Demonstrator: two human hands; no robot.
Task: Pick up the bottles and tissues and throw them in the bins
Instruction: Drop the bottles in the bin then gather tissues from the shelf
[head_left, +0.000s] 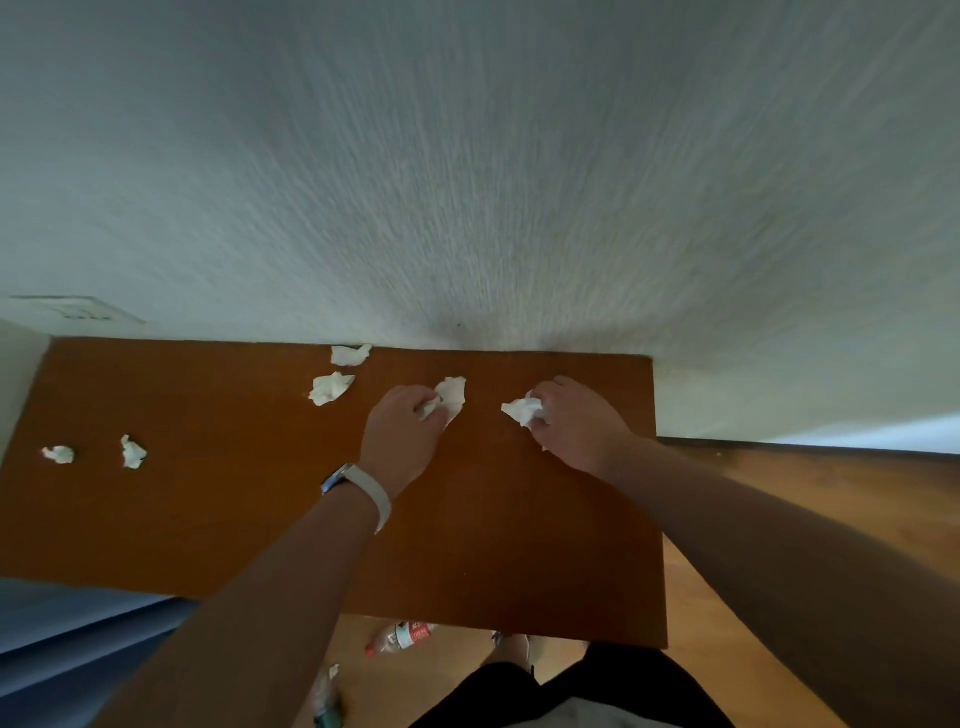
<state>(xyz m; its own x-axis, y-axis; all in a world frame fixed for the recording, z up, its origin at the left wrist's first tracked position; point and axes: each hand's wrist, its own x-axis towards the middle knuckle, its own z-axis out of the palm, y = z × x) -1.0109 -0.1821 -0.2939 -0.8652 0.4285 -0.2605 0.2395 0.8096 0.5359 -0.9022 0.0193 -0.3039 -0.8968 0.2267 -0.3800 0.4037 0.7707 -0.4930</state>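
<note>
Brown bench (208, 519) against white wall. Left hand (402, 431) pinches crumpled tissue (453, 396), fingers (415, 397) curled on its near edge. Right hand (576, 426) grips second tissue (521, 410), fingers closed round it. Loose tissue pair (330, 388) lies just left; far-left tissue pair (133, 452) well apart. Bottle (400, 638) on floor.

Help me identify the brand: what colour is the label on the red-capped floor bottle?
Red and white label, in the head view.

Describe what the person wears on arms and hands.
No sleeves or gloves are in view. Behind the left hand, the wrist carries a watch with a pale strap and a bluish case. The right hand and its wrist wear nothing.
</note>
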